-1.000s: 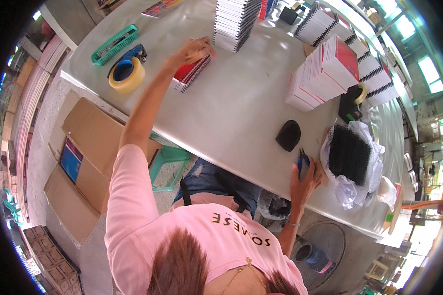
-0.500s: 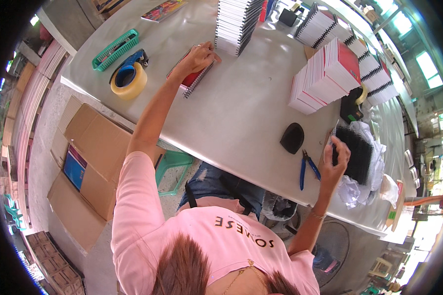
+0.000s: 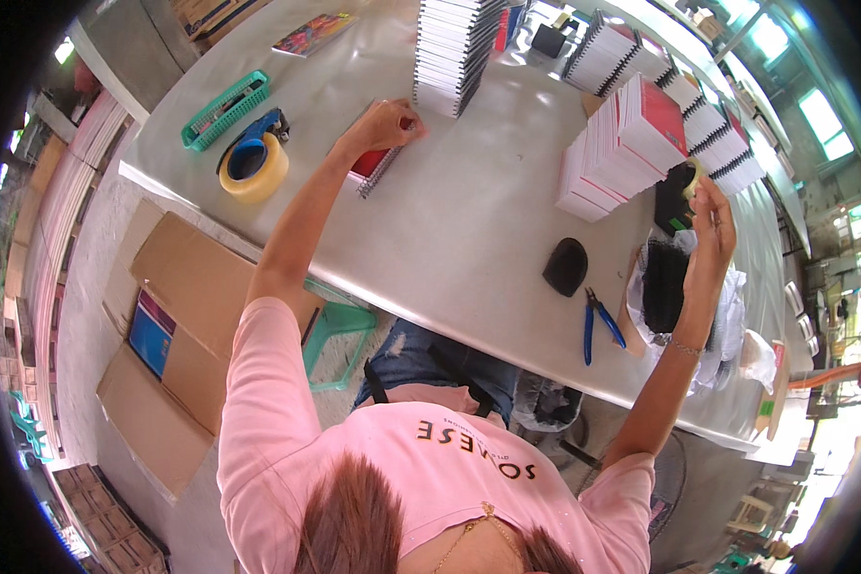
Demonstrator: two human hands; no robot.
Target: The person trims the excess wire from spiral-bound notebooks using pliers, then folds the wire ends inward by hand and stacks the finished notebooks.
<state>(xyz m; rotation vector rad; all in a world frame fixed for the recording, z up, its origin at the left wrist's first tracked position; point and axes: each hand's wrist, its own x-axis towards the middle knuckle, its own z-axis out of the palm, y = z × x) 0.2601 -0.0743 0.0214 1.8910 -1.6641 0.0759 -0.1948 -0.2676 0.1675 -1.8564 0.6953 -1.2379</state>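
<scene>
A small red spiral notebook [image 3: 369,165] lies on the table, its wire coil along the right edge. My left hand [image 3: 388,129] is over its far end with curled fingers closed at the coil side, hiding part of the cover. My right hand [image 3: 714,228] reaches to a black tape dispenser [image 3: 673,203], fingers stretched upward, fingertips beside its yellowish tape roll [image 3: 692,180]. Whether they touch the tape is hard to see. Below that hand lies a bundle of black binding coils [image 3: 666,287] in white plastic wrap.
A tall stack of spiral notebooks [image 3: 440,62] rises beyond my left hand. Red-covered book blocks [image 3: 614,153] stand at the right. Blue-handled cutters [image 3: 598,325] and a black rounded pad [image 3: 566,267] lie nearer. A hand tape dispenser [image 3: 256,170] and green basket [image 3: 226,110] are at the left.
My right hand has moved from the coil bundle up and away to the tape dispenser. My left hand stays at the notebook, its fingers more curled now.
</scene>
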